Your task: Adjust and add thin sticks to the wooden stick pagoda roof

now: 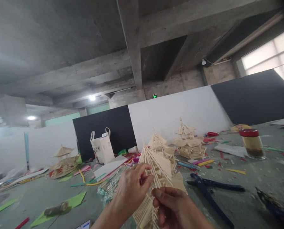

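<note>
A model pavilion of thin wooden sticks (156, 159) stands in front of me, its pointed roof made of sticks fanning down from a peak. At the left side of that roof, my left hand (133, 183) has its fingers curled and its thumb close to the index finger; what lies between them is hidden. My right hand (173, 203) pinches the lower end of a wooden stick at the roof's lower edge, between thumb and index finger. Below both hands, more rows of sticks show on the model's lower part.
Dark-handled pliers (211, 187) lie to the right, near a red-lidded jar (251, 143). Another stick pavilion (189, 143) stands behind, and one more stick model (64, 162) at left. A white bag (102, 148), plastic-wrapped sticks (113, 183) and paper scraps are spread about.
</note>
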Demonstrator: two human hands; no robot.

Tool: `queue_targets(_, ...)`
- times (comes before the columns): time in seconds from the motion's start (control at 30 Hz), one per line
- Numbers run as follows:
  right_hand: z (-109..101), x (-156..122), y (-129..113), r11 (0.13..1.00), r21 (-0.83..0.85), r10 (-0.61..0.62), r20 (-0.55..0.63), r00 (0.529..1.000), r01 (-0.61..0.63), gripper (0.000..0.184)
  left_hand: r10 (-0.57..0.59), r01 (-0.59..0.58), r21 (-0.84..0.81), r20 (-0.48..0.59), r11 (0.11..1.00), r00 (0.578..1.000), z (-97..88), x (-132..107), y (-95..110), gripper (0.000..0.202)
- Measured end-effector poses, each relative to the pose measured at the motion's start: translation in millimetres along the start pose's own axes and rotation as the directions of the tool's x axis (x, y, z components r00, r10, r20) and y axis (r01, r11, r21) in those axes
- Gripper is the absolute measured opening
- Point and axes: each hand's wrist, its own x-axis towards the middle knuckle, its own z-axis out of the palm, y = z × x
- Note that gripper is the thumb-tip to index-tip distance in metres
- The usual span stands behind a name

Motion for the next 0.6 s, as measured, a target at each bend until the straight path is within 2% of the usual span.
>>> queue_targets(0.23, 1.6, -3.0, -2.2, 0.999, 0.038, -0.027, -0.029, 0.999, 0.028, 0.021, 0.02, -0.02, 0.01, 0.02, 1.0, 1.0, -1.3, 1.9, -1.6, 0.012)
queue_targets(0.4, -0.3, -5.9, -8.3, 0.996, 0.068, 0.056, -0.001, 0.998, -0.056, 0.023, 0.021, -0.021, 0.022, 0.027, 1.0, 0.999, -0.6, 1.8, -1.6, 0.012)
queue_targets(0.6, -1.1, -9.9, -16.3, 0.969, 0.214, 0.124, 0.025, 0.992, -0.127, 0.023, 0.006, -0.007, 0.011, 0.035, 1.0, 0.999, -1.6, 3.2, -2.3, 0.015)
